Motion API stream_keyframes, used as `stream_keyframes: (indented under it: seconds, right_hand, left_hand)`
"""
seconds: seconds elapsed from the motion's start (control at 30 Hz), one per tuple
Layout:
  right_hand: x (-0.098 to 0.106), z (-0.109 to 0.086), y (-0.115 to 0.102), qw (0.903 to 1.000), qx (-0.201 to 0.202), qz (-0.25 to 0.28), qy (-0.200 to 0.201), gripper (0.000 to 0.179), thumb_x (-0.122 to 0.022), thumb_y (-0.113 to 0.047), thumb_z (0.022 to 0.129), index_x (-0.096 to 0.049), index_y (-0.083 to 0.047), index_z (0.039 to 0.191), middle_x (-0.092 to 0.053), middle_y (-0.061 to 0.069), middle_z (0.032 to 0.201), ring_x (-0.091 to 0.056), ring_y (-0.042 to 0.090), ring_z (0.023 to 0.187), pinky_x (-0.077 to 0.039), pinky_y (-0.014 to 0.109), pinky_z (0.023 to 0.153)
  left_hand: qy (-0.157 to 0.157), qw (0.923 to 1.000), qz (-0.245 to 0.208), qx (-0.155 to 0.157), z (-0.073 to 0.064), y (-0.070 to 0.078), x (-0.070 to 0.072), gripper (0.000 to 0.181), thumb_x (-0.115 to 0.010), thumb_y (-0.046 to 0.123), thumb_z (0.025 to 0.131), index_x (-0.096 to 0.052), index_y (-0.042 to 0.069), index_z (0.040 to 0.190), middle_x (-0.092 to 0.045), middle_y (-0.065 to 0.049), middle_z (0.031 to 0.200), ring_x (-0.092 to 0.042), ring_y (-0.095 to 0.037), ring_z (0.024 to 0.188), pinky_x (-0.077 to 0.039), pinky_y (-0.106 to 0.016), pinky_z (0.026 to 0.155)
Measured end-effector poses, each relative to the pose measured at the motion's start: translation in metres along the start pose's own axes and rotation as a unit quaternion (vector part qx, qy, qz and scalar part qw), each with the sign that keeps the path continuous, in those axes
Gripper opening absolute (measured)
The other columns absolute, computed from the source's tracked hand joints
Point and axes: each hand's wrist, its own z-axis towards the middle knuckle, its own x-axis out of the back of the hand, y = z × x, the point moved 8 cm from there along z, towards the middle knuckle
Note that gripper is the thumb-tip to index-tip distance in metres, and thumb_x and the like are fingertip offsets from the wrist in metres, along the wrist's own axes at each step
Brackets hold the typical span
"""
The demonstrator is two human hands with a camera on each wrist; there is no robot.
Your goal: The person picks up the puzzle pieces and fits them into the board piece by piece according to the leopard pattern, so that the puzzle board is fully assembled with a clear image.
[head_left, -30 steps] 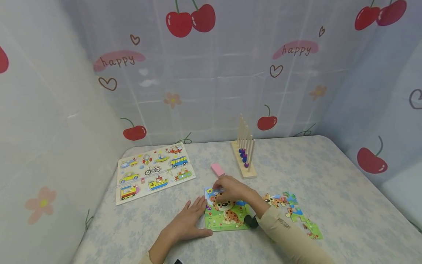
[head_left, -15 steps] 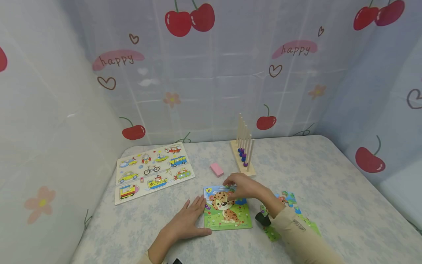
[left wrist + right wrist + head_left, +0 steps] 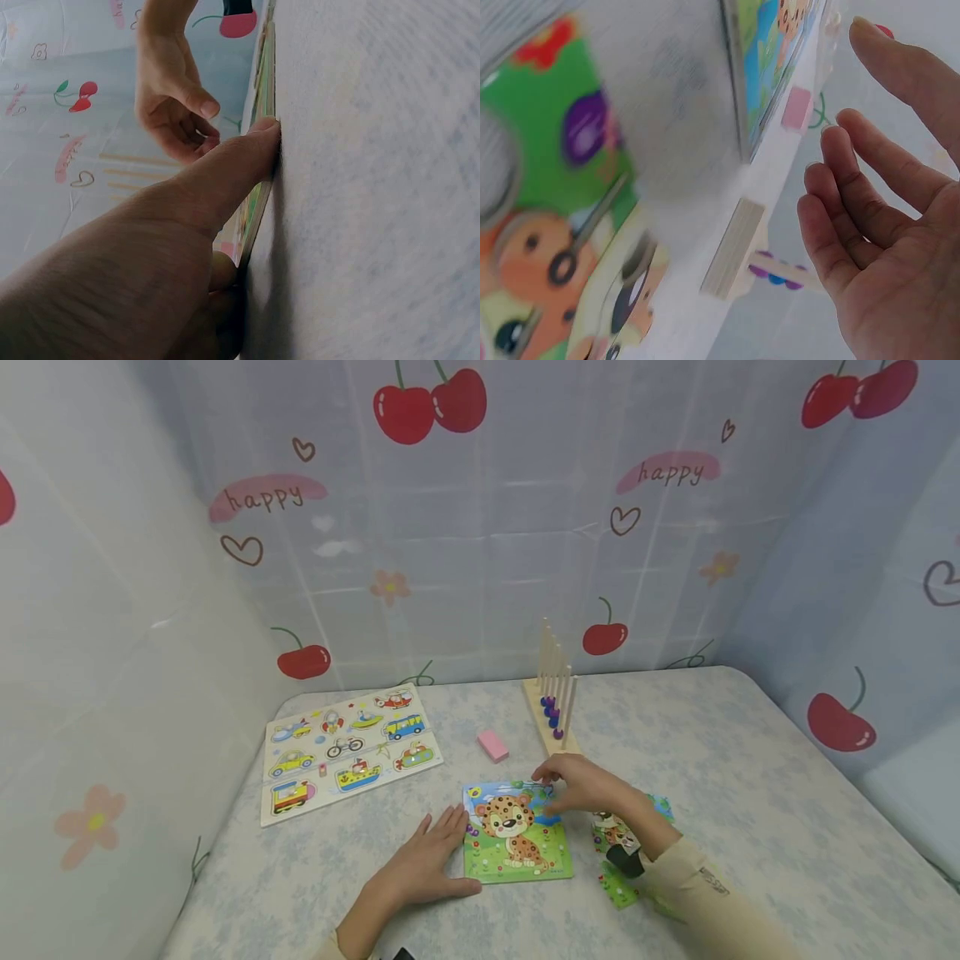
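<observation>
A square leopard jigsaw puzzle lies on the table. My left hand rests beside it, fingers along its left edge and thumb at the lower left corner; in the left wrist view that thumb touches the board's edge. Over the puzzle's upper right corner hovers my right hand, its fingers loosely bent. The right wrist view shows nothing in the right hand, which is apart from the board. Loose puzzle pieces lie to the right, partly covered by the right forearm.
A vehicle peg puzzle board lies at the back left. Behind the leopard puzzle is a pink block. A wooden peg stand with blue and purple beads stands at the back, close behind the right hand. Printed curtains surround the table.
My right hand has moved right across the puzzle, from its upper left part to its upper right corner, uncovering the leopard's face. The left hand has stayed at the left edge.
</observation>
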Motion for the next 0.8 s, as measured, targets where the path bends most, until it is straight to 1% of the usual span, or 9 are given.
stream_keyframes:
  seconds: [0.1,0.37,0.5,0.6,0.8]
  right_hand:
    - [0.004,-0.007,0.007,1.0,-0.008,0.0,0.0,0.05,-0.082,-0.023,0.078,-0.065,-0.003,0.12,-0.067,0.009,0.112,-0.062,0.029,0.106,-0.054,0.047,0.09]
    - [0.016,-0.026,0.033,0.9978,-0.064,0.013,0.009,0.053,-0.083,-0.023,0.077,-0.063,-0.005,0.123,-0.066,0.006,0.113,-0.06,0.027,0.108,-0.053,0.048,0.091]
    - [0.021,-0.037,0.045,0.9968,-0.078,0.008,0.014,0.051,-0.083,-0.023,0.076,-0.064,-0.005,0.121,-0.066,0.007,0.112,-0.061,0.026,0.106,-0.053,0.048,0.09]
    - [0.024,-0.046,0.054,0.9959,-0.088,0.006,0.017,0.05,-0.083,-0.023,0.076,-0.065,-0.005,0.12,-0.066,0.006,0.11,-0.061,0.024,0.103,-0.054,0.046,0.088]
    - [0.027,-0.067,0.07,0.9952,-0.096,0.003,0.02,0.05,-0.084,-0.025,0.075,-0.066,-0.007,0.118,-0.066,0.003,0.108,-0.059,0.02,0.099,-0.054,0.041,0.084]
  left_hand:
    - [-0.001,1.0,-0.003,0.001,0.0,0.0,0.001,0.104,-0.061,0.069,0.081,-0.022,0.007,0.155,-0.015,-0.008,0.165,-0.014,-0.027,0.153,-0.012,-0.054,0.124]
    - [-0.002,1.0,-0.007,0.004,-0.001,0.0,0.001,0.105,-0.062,0.068,0.081,-0.021,0.007,0.155,-0.015,-0.008,0.165,-0.014,-0.027,0.153,-0.011,-0.054,0.124]
    - [-0.001,1.0,-0.007,0.002,-0.001,0.0,0.0,0.105,-0.061,0.069,0.081,-0.021,0.007,0.155,-0.015,-0.008,0.165,-0.014,-0.026,0.153,-0.012,-0.054,0.124]
    - [0.0,1.0,-0.008,-0.001,-0.001,0.001,0.001,0.105,-0.061,0.069,0.081,-0.021,0.007,0.155,-0.015,-0.008,0.164,-0.014,-0.027,0.153,-0.012,-0.054,0.124]
    - [-0.004,1.0,-0.009,0.002,0.0,0.001,0.0,0.105,-0.061,0.069,0.081,-0.021,0.007,0.155,-0.015,-0.008,0.165,-0.014,-0.026,0.153,-0.011,-0.054,0.124]
